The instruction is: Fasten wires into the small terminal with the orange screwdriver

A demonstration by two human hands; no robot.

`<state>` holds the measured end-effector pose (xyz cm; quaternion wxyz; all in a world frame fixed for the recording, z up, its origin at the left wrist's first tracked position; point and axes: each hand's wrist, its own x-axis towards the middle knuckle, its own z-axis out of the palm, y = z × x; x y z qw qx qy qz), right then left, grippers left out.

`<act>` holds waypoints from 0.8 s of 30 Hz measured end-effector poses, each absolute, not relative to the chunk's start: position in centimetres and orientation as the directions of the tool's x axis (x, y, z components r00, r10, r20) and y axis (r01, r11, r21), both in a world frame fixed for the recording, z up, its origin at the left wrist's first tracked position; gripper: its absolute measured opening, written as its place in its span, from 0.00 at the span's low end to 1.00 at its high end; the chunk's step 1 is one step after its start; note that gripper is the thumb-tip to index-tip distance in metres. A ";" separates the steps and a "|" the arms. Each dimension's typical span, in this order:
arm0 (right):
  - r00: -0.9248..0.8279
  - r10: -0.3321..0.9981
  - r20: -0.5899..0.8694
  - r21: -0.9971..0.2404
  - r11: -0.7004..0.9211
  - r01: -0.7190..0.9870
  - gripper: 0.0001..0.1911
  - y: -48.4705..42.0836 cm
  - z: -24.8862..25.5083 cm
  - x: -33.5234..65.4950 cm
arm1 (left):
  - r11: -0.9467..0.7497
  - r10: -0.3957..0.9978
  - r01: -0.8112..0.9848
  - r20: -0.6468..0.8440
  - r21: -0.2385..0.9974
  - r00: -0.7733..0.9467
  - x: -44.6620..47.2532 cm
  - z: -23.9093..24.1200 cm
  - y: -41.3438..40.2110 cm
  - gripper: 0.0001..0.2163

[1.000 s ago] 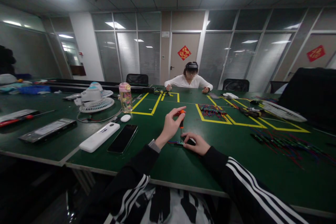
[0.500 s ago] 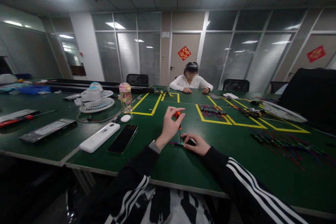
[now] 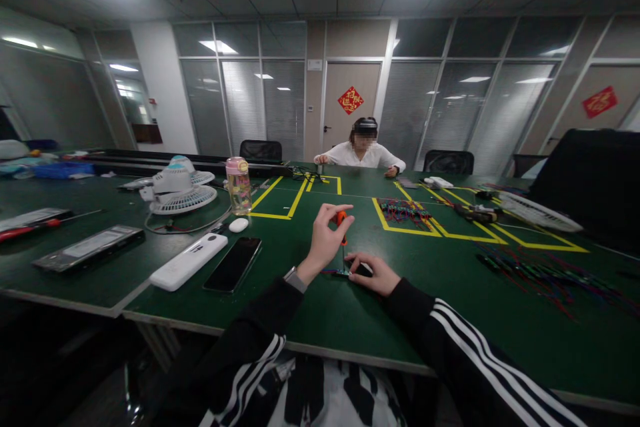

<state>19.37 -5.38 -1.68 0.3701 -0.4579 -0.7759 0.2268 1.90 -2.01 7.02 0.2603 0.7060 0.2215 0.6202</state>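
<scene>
My left hand point(image 3: 324, 240) is closed around the orange handle of a screwdriver point(image 3: 343, 240), which stands upright with its thin shaft pointing down. The tip meets a small green circuit board point(image 3: 342, 273) on the table, with red and blue wires running off its left side. My right hand point(image 3: 376, 275) rests on the table, its thumb and index finger pinching the board's right end. A dark object point(image 3: 365, 269) shows under the right palm, too shaded to name.
A phone point(image 3: 233, 265), a white power bank point(image 3: 189, 262) and a lidded bottle point(image 3: 239, 185) lie or stand left, near a fan point(image 3: 180, 188). Wired boards point(image 3: 550, 273) are heaped right; more point(image 3: 404, 211) lie inside yellow tape. Across the table sits a person point(image 3: 361, 150).
My hands hold nearly the same pose on the screwdriver and board. Across the table, the person's hand on the picture's left has shifted left and risen slightly.
</scene>
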 end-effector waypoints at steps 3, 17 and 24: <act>-0.306 0.877 0.371 -0.689 0.480 0.543 0.07 -5.4 -1.6 19.4 | -0.770 0.629 -0.006 0.761 0.638 0.163 1.8 7.1 -2.2 0.12; -0.306 0.871 0.385 -0.688 0.492 0.534 0.08 -5.4 -1.6 19.4 | -0.791 0.600 0.004 0.775 0.611 0.197 1.8 7.2 -2.4 0.12; -0.303 0.875 0.379 -0.693 0.485 0.534 0.08 -5.4 -1.6 19.4 | -0.752 0.622 -0.108 0.754 0.650 0.211 2.0 6.9 -2.2 0.14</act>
